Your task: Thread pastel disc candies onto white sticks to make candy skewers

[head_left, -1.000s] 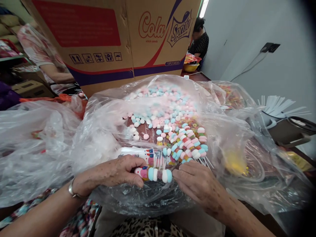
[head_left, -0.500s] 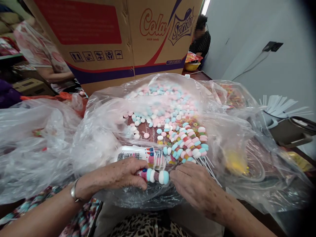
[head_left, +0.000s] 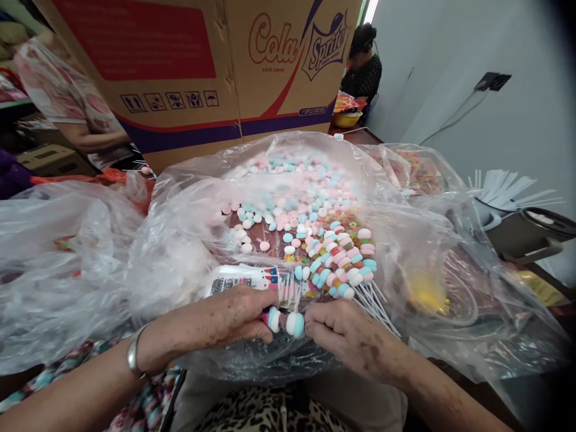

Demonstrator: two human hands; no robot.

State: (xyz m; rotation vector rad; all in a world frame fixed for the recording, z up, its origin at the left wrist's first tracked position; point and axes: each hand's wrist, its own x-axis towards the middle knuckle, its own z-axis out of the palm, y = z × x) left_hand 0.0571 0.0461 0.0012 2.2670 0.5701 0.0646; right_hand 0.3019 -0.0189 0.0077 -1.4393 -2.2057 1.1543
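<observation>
A marshmallow candy skewer [head_left: 294, 324] in blue, white and purplish pieces lies level between my two hands. My left hand [head_left: 238, 309] is closed around its left end, where a bit of printed wrapper shows at the fingers. The fingers of my right hand [head_left: 337, 327] are pinched at the skewer's right end; the stick itself is hidden in them. Just beyond my left hand is a stack of printed clear wrappers [head_left: 243, 277]. Finished candy skewers [head_left: 344, 258] are piled past my right hand, their white sticks [head_left: 375, 306] pointing toward me.
Loose pink, white and blue candies [head_left: 292, 198] lie on a clear plastic sheet [head_left: 175, 252]. A large cardboard box [head_left: 180, 66] stands behind. White sticks [head_left: 508, 189] fill a container at right, by a dark lidded vessel [head_left: 540, 231]. Two other people sit farther back.
My left hand has shifted slightly right along the skewer, and fewer of its candies show. My right hand's fingers are drawn tighter together at its end. The view has tilted a little.
</observation>
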